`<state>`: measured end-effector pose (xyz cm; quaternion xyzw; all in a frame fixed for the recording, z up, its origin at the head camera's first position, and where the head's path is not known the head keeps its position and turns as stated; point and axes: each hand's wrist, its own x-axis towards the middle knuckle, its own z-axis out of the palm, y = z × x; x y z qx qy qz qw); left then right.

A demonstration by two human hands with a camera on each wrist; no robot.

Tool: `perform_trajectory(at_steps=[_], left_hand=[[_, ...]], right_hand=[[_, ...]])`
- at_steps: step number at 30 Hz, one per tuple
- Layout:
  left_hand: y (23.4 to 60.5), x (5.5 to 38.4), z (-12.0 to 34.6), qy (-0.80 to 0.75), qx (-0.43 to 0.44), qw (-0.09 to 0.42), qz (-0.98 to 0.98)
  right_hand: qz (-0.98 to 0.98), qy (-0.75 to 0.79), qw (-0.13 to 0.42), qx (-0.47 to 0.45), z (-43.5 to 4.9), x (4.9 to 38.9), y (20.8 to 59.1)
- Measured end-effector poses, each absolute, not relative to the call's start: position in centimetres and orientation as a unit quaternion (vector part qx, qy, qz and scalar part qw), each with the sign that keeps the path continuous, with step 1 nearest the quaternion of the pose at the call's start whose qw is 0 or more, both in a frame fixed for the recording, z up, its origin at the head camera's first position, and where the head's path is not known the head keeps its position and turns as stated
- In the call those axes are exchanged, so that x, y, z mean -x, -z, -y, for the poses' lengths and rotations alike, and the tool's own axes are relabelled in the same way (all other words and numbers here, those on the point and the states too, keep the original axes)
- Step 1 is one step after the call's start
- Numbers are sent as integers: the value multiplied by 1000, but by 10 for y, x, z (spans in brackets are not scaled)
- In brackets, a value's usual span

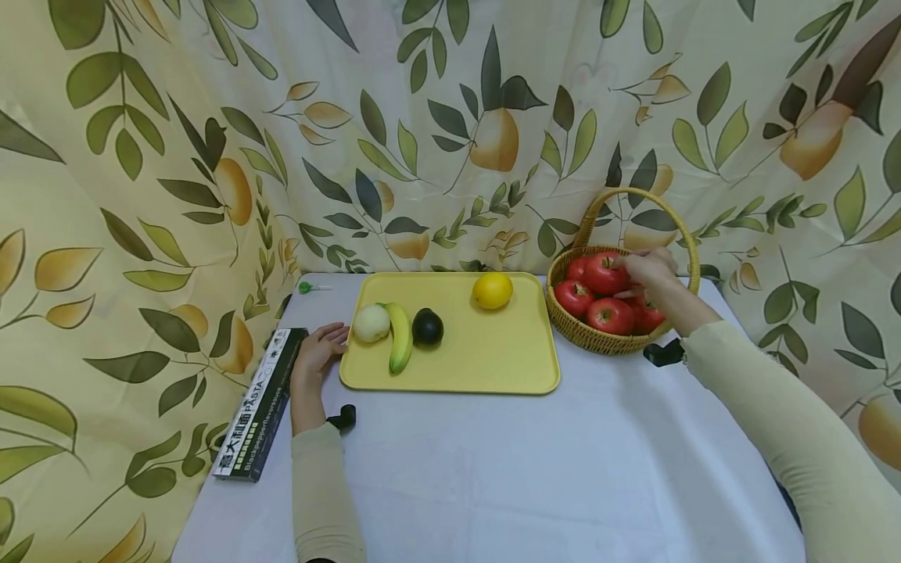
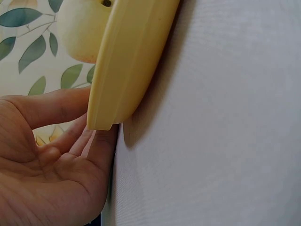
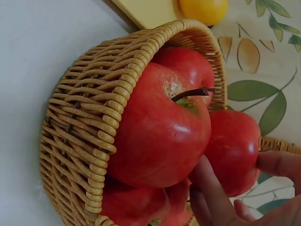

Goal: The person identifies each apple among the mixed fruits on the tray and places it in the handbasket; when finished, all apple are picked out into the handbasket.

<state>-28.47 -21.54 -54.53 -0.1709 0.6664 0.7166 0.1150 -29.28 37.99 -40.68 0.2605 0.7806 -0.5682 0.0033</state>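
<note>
A wicker basket (image 1: 591, 338) with a tall handle holds several red apples (image 1: 610, 316). My right hand (image 1: 651, 270) reaches in under the handle, and its thumb and fingers pinch one apple (image 3: 233, 153) at the back of the pile. On the left, my left hand (image 1: 320, 350) lies at the short side of a yellow tray (image 1: 486, 360); its fingers (image 2: 61, 106) touch the tray's edge without curling round it. On the tray are a pale round fruit (image 1: 371, 323), a banana (image 1: 400, 338), a dark avocado-like fruit (image 1: 427, 327) and a yellow lemon (image 1: 492, 290).
A black and white pasta box (image 1: 260, 403) lies along the table's left side, beside the left forearm. A small green-headed item (image 1: 306, 287) sits near the back left corner. The patterned curtain (image 1: 436, 141) closes off the back and sides. White cloth (image 1: 493, 469) covers the table.
</note>
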Motion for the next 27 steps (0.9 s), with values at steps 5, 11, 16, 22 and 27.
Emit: perform_trajectory(at_steps=[5,11,16,22,27], left_hand=[[547,286,215,-721,170,115,-662],[547,287,214,-726,166,117,-657],[546,287,218,-722,168,120,-660],[544,290,224,-691,171,120,-692],[537,293,225,-647,149,118,-738]], right_hand=[[-797,541,7,-269,-384,293,408],[-839,465,31,-281,-386,295,412],[-864,422,39,-270,-380,292,412],[-896,384,19,-222,-369,285,410],[-905,375,-31,-197,-359,279,408]])
